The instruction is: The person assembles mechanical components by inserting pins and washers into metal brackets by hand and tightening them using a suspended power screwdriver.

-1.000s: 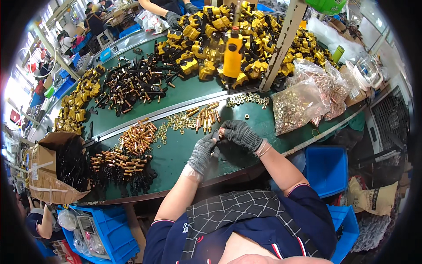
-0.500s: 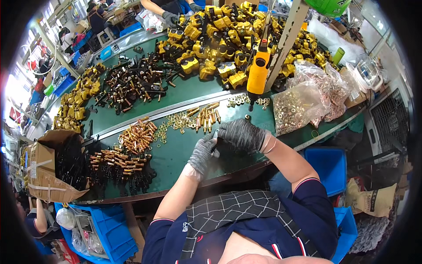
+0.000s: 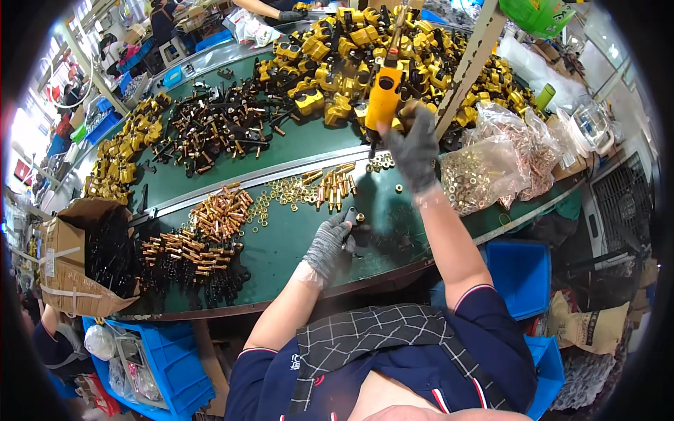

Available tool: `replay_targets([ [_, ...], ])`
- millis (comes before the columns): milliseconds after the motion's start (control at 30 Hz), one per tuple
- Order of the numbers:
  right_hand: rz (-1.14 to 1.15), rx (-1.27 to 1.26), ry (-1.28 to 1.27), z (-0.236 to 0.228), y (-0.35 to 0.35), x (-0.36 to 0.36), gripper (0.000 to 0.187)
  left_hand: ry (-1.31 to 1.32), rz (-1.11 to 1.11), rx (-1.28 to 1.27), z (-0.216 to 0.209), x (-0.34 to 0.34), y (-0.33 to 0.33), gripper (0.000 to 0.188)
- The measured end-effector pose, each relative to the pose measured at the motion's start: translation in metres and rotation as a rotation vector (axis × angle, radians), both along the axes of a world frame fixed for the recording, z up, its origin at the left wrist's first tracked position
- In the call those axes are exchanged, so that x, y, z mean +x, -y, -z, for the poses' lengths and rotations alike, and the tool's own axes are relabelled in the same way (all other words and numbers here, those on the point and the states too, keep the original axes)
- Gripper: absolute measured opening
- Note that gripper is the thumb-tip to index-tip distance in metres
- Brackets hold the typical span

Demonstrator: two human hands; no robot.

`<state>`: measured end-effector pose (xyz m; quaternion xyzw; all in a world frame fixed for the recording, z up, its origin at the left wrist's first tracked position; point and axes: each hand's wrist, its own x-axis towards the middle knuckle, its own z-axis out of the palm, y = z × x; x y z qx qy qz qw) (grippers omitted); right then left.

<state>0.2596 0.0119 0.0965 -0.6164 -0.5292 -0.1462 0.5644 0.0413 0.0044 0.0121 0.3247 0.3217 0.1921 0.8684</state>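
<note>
Pinching a small dark piece [image 3: 352,213] between thumb and fingers, the left hand [image 3: 326,247], in a grey ribbed knit glove, hung low over the smooth green counter [image 3: 295,270] in the head view. A round brass nut [image 3: 360,217] sat at the piece's right, just past the fingertips; whether the two were joined could not be made out. The right hand [image 3: 415,151], gloved in similar grey knit, was raised at the hanging tool [image 3: 384,98], a rounded yellow body with a slim dark tip pointing down. Its fingers overlapped the tool's lower end, but whether that grip had closed on it was unclear. The piece lay within the left grip, well apart from the right one.

Beyond the left hand lay slim, shiny brass pins [image 3: 333,189], with thin brass rings [image 3: 284,189] to their left and a heap of copper-coloured pins [image 3: 220,214] farther left. Crinkled clear bags [image 3: 477,172] of small metal parts rested right of the right hand. Glossy yellow castings [image 3: 307,99] were heaped across the metal strip [image 3: 281,170].
</note>
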Motion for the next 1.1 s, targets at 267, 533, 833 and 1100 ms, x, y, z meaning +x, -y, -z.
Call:
replay_targets([
  [267, -0.405, -0.198, -0.15, 0.013, -0.063, 0.025, 0.059, 0.083, 0.064, 0.037, 0.023, -0.001, -0.009, 0.03],
  [533, -0.648, -0.087, -0.559, -0.017, 0.015, -0.034, 0.054, 0.004, 0.071, 0.101, 0.036, -0.002, -0.011, 0.029],
  [833, -0.756, -0.007, -0.636, -0.018, 0.032, -0.062, 0.055, 0.136, 0.082, 0.002, 0.035, -0.003, -0.012, 0.028],
  [1100, -0.769, -0.031, -0.596, -0.009, 0.034, -0.059, 0.052, 0.051, 0.054, -0.012, 0.012, 0.0, -0.003, 0.027],
])
